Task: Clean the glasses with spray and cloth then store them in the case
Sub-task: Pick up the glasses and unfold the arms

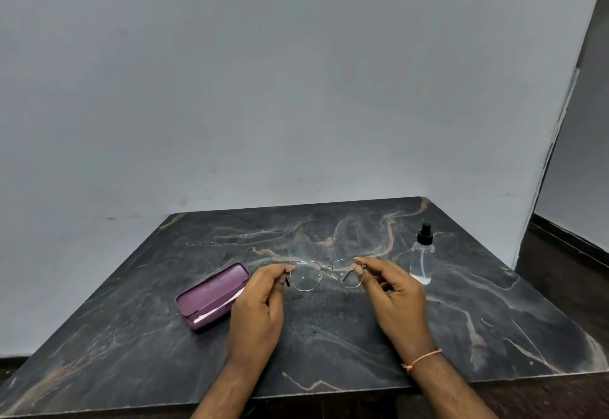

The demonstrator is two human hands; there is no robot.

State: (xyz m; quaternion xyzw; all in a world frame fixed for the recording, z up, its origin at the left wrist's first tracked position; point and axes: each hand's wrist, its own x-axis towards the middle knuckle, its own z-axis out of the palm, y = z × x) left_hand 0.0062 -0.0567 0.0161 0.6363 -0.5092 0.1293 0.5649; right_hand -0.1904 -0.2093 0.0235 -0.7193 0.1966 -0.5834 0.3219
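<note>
currently the glasses [324, 273] are held above the table [329, 336], each end pinched by the left hand [260, 303] and the right hand [393, 300]. the thin frame could be bent if squeezed hard. the case [211, 296] is lying half open at left, the spray bottle [421, 258] at right. no cloth is seen. the dark marbled table is set against a plain grey wall.

Wire-rim glasses [326, 274] held mid-table, lenses upright; purple case [211, 296] ajar at 9 o'clock; clear spray bottle [421, 255] upright at 3.
</note>
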